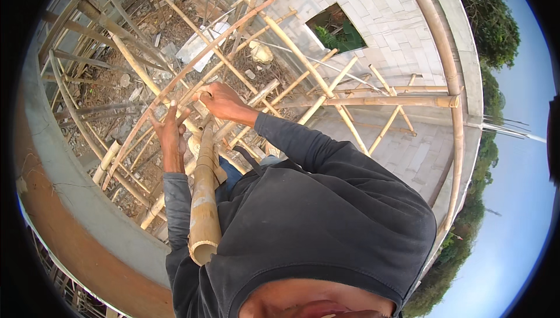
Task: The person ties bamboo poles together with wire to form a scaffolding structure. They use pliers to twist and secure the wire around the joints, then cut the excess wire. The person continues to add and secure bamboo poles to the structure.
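My left hand (169, 134) is raised, fingers stretched and apart, against a long thin bamboo strip (135, 138) that slants up to the right. To its right, my right hand (224, 102) is closed, knuckles up, by a crossing of bamboo poles; what its fingers pinch is hidden. A thick bamboo pole (205, 201) runs between my forearms, its hollow cut end close to my chest. The dark sleeves of both arms lie on either side of that pole.
Bamboo scaffolding (318, 79) crosses around me. Below lies ground with rubble and a pale slab (201, 46). A block wall (402, 32) with a square opening (337, 29) stands at the right, and a grey concrete ledge (87, 219) curves along the left.
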`<state>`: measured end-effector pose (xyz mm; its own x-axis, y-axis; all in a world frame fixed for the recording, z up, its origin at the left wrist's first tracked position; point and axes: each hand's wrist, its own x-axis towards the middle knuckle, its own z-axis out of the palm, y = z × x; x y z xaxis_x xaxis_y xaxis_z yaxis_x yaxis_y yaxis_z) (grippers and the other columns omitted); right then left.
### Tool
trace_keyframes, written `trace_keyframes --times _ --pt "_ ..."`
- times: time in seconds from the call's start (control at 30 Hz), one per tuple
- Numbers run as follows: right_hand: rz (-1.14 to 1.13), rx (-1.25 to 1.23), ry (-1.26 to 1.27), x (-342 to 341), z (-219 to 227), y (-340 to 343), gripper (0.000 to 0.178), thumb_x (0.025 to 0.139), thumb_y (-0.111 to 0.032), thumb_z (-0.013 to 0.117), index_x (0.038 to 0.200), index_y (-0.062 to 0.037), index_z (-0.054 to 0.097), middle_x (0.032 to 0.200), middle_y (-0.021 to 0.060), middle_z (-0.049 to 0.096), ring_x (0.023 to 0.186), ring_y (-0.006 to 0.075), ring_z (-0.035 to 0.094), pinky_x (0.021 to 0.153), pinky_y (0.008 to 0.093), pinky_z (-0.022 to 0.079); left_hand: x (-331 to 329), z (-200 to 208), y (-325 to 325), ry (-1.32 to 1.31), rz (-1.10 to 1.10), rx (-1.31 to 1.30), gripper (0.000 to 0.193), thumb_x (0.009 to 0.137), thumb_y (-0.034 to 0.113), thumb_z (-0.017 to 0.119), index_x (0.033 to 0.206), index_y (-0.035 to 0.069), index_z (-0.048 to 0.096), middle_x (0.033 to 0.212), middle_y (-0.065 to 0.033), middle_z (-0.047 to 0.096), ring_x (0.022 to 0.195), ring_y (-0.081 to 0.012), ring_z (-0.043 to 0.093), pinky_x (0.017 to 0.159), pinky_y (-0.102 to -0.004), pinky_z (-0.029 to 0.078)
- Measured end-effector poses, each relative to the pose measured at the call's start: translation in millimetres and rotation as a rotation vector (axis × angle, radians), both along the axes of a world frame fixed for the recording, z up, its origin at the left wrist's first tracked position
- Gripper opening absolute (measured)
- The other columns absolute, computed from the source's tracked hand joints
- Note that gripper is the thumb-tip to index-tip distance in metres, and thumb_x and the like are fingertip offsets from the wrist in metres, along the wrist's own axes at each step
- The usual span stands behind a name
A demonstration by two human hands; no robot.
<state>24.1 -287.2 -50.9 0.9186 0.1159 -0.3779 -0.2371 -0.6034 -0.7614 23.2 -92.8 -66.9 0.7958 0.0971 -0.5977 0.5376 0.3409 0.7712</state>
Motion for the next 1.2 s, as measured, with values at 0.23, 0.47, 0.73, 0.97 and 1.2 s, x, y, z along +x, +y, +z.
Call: trace_keyframes --times 0.23,0.47,0.73,0.97,1.2 --pt "-0.438 -0.524 -0.244 -10.1 -34.6 -78.8 0.020 0.094 -0.016 0.059 0.094 0.0001 0.070 0.087 0.0240 0.073 0.084 0.0434 0.073 0.071 0.0566 0.052 -4.1 -15.9 19.4 -0.287 -0.237 -0.735 0.052 0.115 0.048 0.039 0.103 0.005 0.066 0.089 -0.0118 0.075 0.049 -0.0080 0.046 0.039 -0.0193 0.031" --pt "0.179 -0.421 -0.330 -17.1 10.0 -82.7 0.019 0.092 -0.014 0.062 0.105 -0.0101 0.076 0.086 0.0164 0.074 0.083 0.0377 0.073 0.070 0.0511 0.053 34.2 61.4 -19.0 -0.414 -0.529 0.312 0.048 0.113 0.044 0.049 0.135 0.007 0.068 0.107 -0.0046 0.075 0.070 -0.0051 0.055 0.047 -0.0181 0.036" --pt "0.156 -0.302 -0.438 15.2 79.1 -101.6 0.038 0.092 -0.045 0.078 0.108 -0.0110 0.078 0.090 0.0106 0.077 0.078 0.0277 0.072 0.069 0.0445 0.053 39.8 44.9 -47.4 -0.275 -0.790 0.138 0.020 0.102 0.025 0.074 0.108 0.006 0.078 0.062 0.0119 0.046 0.049 0.0007 0.029 0.046 -0.0217 0.019" --pt "-0.188 0.117 -0.485 -11.7 61.6 -139.0 0.030 0.106 -0.032 0.065 0.122 -0.0090 0.076 0.077 0.0054 0.070 0.065 0.0138 0.063 0.068 0.0346 0.054 50.6 36.1 -21.0 -0.223 -0.212 -1.081 0.020 0.106 0.012 0.059 0.120 -0.002 0.065 0.084 0.0022 0.052 0.058 -0.0057 0.038 0.044 -0.0234 0.031" --pt "-0.235 0.378 -0.164 -9.0 63.6 -112.4 0.043 0.106 -0.044 0.064 0.117 -0.0045 0.077 0.072 -0.0005 0.063 0.065 0.0026 0.058 0.062 0.0252 0.046 53.1 30.6 -9.4 -0.293 -0.166 -1.522 0.015 0.104 0.009 0.052 0.091 0.003 0.051 0.078 -0.0046 0.047 0.050 -0.0095 0.031 0.043 -0.0280 0.026"
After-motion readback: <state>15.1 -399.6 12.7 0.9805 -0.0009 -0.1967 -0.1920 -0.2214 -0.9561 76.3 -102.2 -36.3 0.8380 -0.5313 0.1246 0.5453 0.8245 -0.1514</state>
